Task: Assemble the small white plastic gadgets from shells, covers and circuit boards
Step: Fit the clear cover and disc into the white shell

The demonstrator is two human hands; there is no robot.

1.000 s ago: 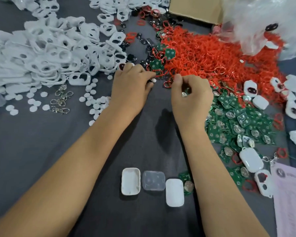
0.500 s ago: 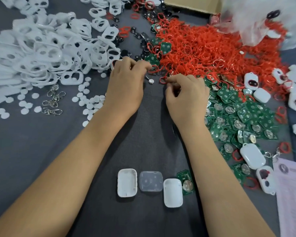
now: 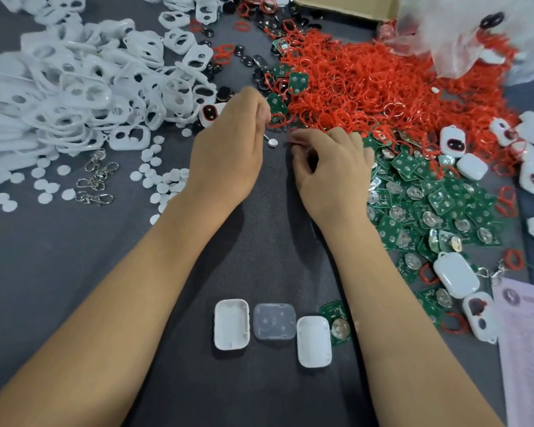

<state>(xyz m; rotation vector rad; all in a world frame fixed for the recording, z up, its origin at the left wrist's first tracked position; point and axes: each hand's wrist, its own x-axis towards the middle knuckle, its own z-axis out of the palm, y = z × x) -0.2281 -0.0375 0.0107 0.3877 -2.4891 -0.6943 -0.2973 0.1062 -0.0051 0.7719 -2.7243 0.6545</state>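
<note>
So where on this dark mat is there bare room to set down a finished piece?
Bare mat lies at the near left, bordered by the small white round discs and the left forearm. A narrower strip runs between both forearms, above the row of white plastic shells. Crowded: the heap of white cutout covers, the red rubber rings and the green circuit boards.

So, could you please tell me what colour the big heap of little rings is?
Red: the heap of rings shows clearly in the head view.

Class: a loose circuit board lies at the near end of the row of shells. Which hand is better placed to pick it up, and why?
Probably the right hand: the circuit board lies right beside its forearm, while the left hand would have to cross the shells.
</note>
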